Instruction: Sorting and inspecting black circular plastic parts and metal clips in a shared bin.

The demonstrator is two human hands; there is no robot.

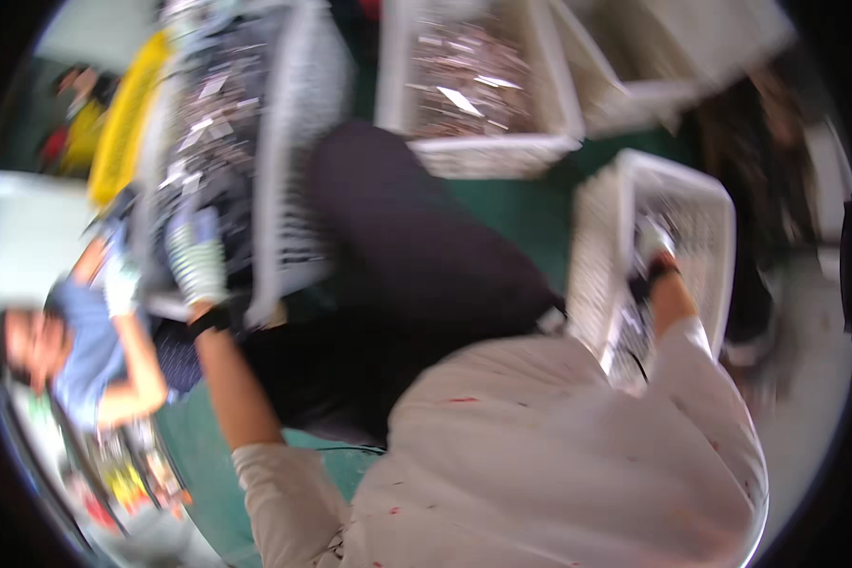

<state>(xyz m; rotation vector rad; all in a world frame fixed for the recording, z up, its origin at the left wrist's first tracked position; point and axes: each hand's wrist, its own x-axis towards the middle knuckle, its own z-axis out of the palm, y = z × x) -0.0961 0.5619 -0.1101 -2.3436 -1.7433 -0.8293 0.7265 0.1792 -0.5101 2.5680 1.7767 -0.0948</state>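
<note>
My left hand [197, 260], in a white glove, reaches into a long white basket [273, 180] on the left. Dark pieces [239, 170] and shiny flat metal pieces [204, 118] fill that basket, and the hand lies over their near end. Blur hides whether its fingers grip anything. On the right, my right hand [653, 239], also gloved, is down inside a smaller white basket [592, 232], near its far end. Small greyish pieces [677, 220] lie around it. Its fingers are smeared, so I cannot see what they hold.
A white crate [488, 156] of shiny copper-toned pieces stands ahead, with another pale crate [625, 109] to its right. A co-worker [95, 346] with gloved hands is at the left basket's outer side, near a yellow edge [128, 123]. The floor [511, 213] is green.
</note>
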